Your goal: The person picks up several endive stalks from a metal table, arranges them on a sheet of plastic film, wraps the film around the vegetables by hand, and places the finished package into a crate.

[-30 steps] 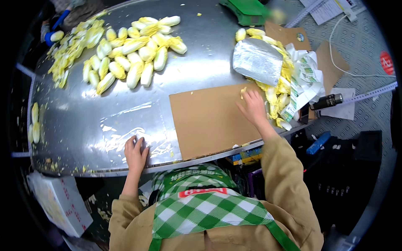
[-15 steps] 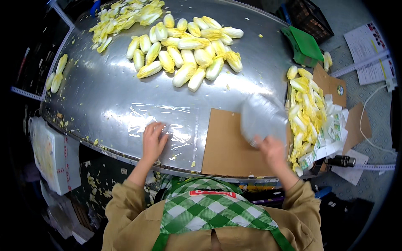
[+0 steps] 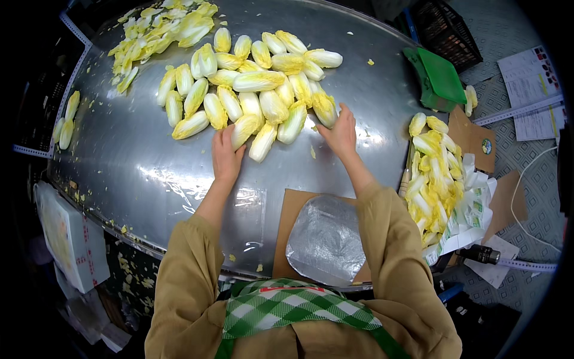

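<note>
A group of small yellow-and-white napa cabbages [image 3: 273, 106] lies on the metal table [image 3: 179, 155]. My left hand [image 3: 227, 158] is at the near edge of the group, with fingers and thumb around the lower end of one napa cabbage [image 3: 244, 131]. At the right end of the group, my right hand [image 3: 341, 136] is open, thumb and fingers apart beside another cabbage [image 3: 324, 110]. Close to my body a round silvery plate [image 3: 326, 239] rests on a sheet of cardboard [image 3: 285, 239], partly covered by my right sleeve.
Loose leaves [image 3: 161, 36] are heaped at the far left. To the right stand a box of cabbages [image 3: 433, 185], a green plastic container [image 3: 439, 78] and a black crate [image 3: 445, 33]. A clear plastic bag [image 3: 251, 206] lies flat left of the cardboard. A white foam box [image 3: 75, 233] is at left.
My right hand has let go of the silvery plate, now lying on the cardboard. Both hands have reached forward to the cabbages; the left has moved off the clear bag.
</note>
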A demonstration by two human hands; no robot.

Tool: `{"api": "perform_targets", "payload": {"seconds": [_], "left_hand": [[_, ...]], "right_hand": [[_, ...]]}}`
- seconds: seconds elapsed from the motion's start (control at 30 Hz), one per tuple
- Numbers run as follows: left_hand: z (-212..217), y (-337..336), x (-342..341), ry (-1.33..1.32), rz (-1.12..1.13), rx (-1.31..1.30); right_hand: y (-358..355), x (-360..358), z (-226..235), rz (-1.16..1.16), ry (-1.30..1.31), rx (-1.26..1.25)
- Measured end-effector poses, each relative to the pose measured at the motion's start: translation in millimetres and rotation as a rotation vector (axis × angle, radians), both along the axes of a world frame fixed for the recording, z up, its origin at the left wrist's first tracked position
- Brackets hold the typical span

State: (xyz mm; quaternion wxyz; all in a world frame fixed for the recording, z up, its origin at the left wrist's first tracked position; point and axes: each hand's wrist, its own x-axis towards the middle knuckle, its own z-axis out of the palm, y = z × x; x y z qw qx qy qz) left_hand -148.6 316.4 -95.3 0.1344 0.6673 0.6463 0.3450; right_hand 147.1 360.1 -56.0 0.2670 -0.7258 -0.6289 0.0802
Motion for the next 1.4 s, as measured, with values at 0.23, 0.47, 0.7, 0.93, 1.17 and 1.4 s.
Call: {"api": "perform_targets", "payload": {"seconds": [0.23, 0.47, 0.7, 0.93, 1.17, 1.4], "left_hand": [[55.3, -58.4, -1.4, -0.444, -0.142, -0.085], [63.4, -200.1, 97.2, -0.611, -0.906, -0.633], [22.7, -225.9, 99.9, -0.304, -1.008, -0.446], [33.9, -234.6, 97.5, -0.147, -0.847, -0.148], [37.5, -226.1, 97.4, -0.133, -0.957, -0.182], [39.6, -229.8, 96.5, -0.15, -0.951, -0.282]], "right_hand": [[-10.3, 24.6, 4.9, 0.065, 0.314, -0.067], [-175.8, 88.8, 98.8, 0.432, 0.721, -0.46], [-233.5, 56.0, 93.7, 0.715, -0.126, -0.899], [-212.1, 12.8, 45.0, 0.833, -0.238, -0.922], [-199.5, 17.6, 47.5, 0.833, 0.104, -0.869], [-70.9, -18.5, 37.9, 0.697, -0.187, 0.094]]}}
